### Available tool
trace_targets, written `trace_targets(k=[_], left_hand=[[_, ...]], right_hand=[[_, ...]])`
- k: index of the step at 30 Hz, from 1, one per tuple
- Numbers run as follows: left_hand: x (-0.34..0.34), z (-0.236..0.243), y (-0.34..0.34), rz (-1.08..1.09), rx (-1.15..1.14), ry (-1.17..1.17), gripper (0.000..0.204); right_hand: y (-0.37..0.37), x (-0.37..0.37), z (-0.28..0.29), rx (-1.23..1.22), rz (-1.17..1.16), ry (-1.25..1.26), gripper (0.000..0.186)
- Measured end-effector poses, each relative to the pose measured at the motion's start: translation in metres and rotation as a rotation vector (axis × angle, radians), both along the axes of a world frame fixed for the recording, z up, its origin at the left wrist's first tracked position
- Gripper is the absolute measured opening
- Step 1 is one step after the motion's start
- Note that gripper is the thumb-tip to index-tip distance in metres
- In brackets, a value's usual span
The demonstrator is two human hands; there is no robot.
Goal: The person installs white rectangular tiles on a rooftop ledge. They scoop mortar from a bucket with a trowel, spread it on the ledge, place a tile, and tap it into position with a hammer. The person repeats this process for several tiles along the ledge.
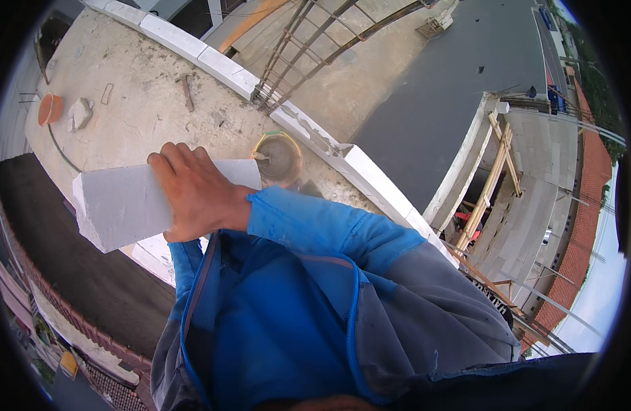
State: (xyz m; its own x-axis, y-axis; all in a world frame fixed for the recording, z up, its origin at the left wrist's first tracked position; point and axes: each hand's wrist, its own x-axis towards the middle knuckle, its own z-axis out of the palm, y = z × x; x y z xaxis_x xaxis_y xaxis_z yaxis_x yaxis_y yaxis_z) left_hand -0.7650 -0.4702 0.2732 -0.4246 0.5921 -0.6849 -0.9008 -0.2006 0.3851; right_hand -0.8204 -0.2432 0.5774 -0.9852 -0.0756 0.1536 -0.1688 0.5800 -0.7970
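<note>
A long, light grey aerated concrete block (pixel 123 205) is held up in front of my body, its rough white end toward the left. My right hand (pixel 199 192) grips it across the top, with the fingers over the far edge and the thumb on the near side. My left sleeve (pixel 185 267) runs up under the block, which hides my left hand. Just past the block's right end stands a bucket (pixel 286 159) of grey mortar, with a tool handle sticking out at its left side.
A low row of white blocks (pixel 182 42) edges the concrete slab, broken by upright rebar (pixel 278 65). On the slab lie a hammer (pixel 186 92), an orange bucket (pixel 50 109) and a broken chunk (pixel 80 114). Beyond the edges, the ground drops lower.
</note>
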Motion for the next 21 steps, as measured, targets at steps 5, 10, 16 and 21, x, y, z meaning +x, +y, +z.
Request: trace_targets(k=[5, 10, 16, 21], left_hand=[[0.020, -0.114, 0.057, -0.370, -0.300, 0.144, 0.060], [0.050, -0.214, 0.086, -0.770, -0.515, 0.644, 0.056], [0.101, -0.231, 0.145, -0.442, -0.564, 0.440, 0.052], [0.175, -0.169, 0.160, -1.128, -0.800, 0.410, 0.073]], right_hand=[[0.011, 0.019, -0.046, 0.146, 0.090, -0.076, 0.120], [0.068, 0.036, -0.085, 0.275, 0.141, -0.335, 0.115], [0.229, 0.147, -0.155, 0.427, -0.047, -0.516, 0.112], [0.330, 0.212, -0.216, 0.420, -0.170, -0.521, 0.116]])
